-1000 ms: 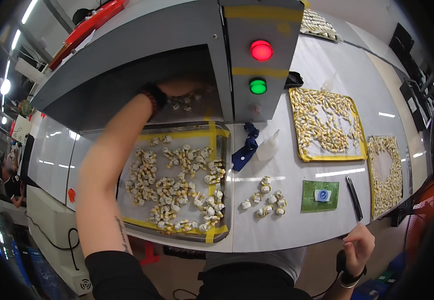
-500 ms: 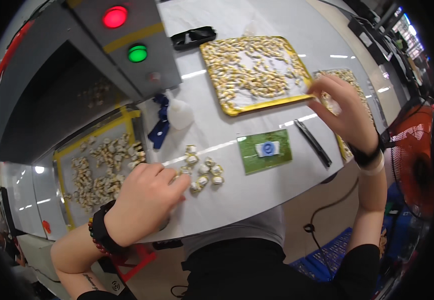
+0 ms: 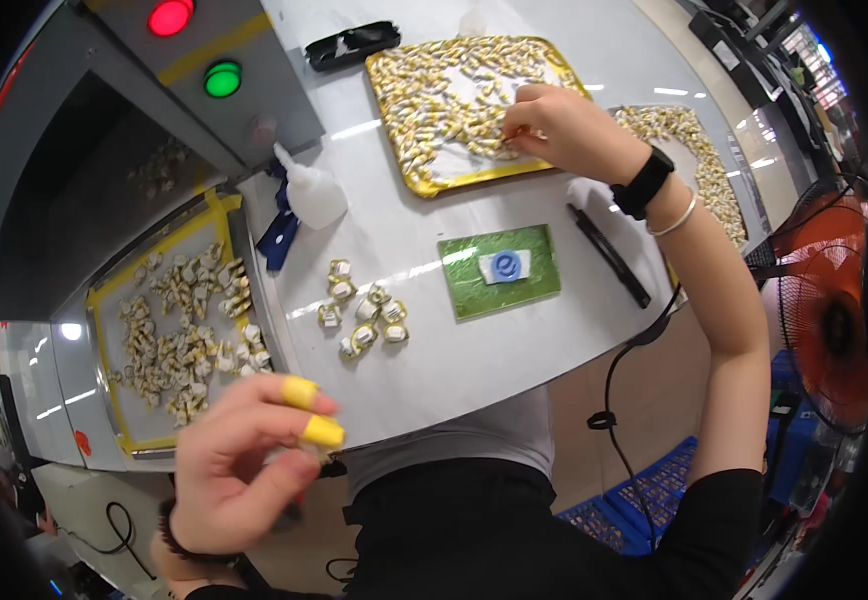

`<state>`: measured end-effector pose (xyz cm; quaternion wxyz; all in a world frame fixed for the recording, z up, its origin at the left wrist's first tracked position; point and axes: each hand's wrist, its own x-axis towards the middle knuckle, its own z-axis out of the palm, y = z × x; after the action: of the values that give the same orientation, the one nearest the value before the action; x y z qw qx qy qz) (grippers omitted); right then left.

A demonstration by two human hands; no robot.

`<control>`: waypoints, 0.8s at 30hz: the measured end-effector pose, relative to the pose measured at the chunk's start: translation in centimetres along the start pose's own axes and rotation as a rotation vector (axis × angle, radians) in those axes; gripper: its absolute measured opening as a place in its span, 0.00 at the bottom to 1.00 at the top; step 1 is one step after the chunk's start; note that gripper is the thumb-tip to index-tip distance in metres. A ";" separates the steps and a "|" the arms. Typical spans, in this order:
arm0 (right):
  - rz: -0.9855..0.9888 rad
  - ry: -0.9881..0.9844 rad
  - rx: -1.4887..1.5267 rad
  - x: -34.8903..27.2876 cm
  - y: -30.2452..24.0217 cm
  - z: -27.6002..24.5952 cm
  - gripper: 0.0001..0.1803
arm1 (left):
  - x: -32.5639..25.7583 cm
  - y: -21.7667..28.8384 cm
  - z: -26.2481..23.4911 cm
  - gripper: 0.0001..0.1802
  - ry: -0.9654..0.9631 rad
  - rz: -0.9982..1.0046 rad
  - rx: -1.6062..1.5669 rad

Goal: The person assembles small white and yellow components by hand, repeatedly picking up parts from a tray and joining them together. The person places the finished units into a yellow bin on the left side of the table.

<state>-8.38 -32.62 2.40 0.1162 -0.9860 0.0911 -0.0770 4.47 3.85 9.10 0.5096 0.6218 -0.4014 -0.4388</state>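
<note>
My left hand (image 3: 244,455), with yellow finger covers on two fingertips, is raised over the table's front edge. Its thumb and fingers are closed round something small and whitish, mostly hidden. My right hand (image 3: 569,130) reaches into the yellow-edged tray (image 3: 474,183); its fingertips are pinched together among the small white-and-yellow parts (image 3: 429,120). Whatever those fingertips hold is too small to make out. Between the hands, several loose white-and-yellow parts (image 3: 366,335) sit in a group on the table. Nearby lies a green rectangular pad (image 3: 464,300) with a white-and-blue label.
A grey machine (image 3: 254,60) with a red and a green light stands at left, a part-filled yellow-taped tray (image 3: 104,370) at its opening. Near it is a white squeeze bottle (image 3: 316,198). At right are a black pen-like tool (image 3: 609,255), another tray of parts (image 3: 699,150) and an orange fan (image 3: 839,320).
My right hand has moved left from the tray's corner to its parts, and its fingers have closed. My left hand has drawn back from the loose parts toward me. The view has shifted slightly.
</note>
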 end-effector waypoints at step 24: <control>-0.141 0.156 0.005 -7.5 -9.4 0.5 0.11 | 1.8 -8.0 6.0 0.14 0.209 0.014 -0.868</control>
<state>-14.06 -22.00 3.25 0.1056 -0.9807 0.0300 -0.1619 -0.34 1.71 0.40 0.7642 0.3887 -0.1303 -0.4979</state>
